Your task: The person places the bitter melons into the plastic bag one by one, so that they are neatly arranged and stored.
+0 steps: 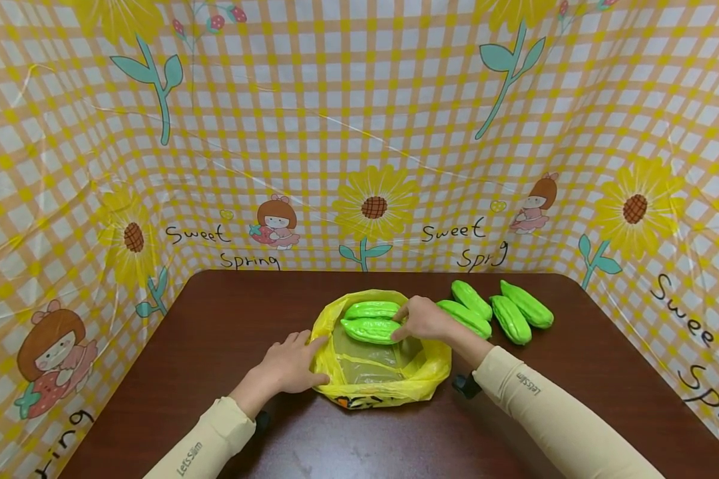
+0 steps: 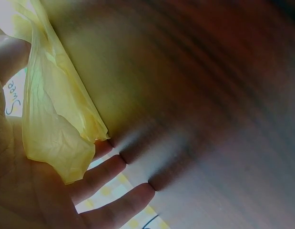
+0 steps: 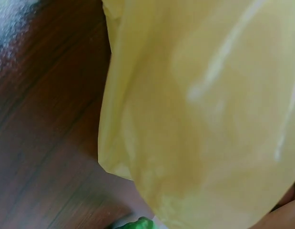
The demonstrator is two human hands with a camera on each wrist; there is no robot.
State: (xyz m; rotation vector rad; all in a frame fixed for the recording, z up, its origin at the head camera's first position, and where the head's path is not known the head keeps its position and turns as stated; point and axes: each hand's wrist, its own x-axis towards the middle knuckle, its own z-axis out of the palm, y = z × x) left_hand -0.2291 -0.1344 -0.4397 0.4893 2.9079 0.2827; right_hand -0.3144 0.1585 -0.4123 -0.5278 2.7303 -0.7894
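Observation:
A yellow plastic bag (image 1: 389, 392) lies on the table with its mouth spread wide. Inside, toward its far side, two bright green bitter melons lie side by side: a nearer bitter melon (image 1: 368, 330) and a farther bitter melon (image 1: 370, 309). My right hand (image 1: 428, 320) reaches over the bag's right rim and grips the right end of the nearer one between thumb and fingers. With fingers spread, my left hand (image 1: 290, 364) rests against the bag's left edge. The left wrist view shows yellow plastic (image 2: 59, 129) lying against the palm, between thumb and fingers.
Several more green bitter melons (image 1: 510, 319) lie on the dark brown table (image 1: 234, 313) to the right of the bag. One is partly behind my right hand. A checked cloth (image 1: 311, 133) with sunflowers hangs around the table's back and sides.

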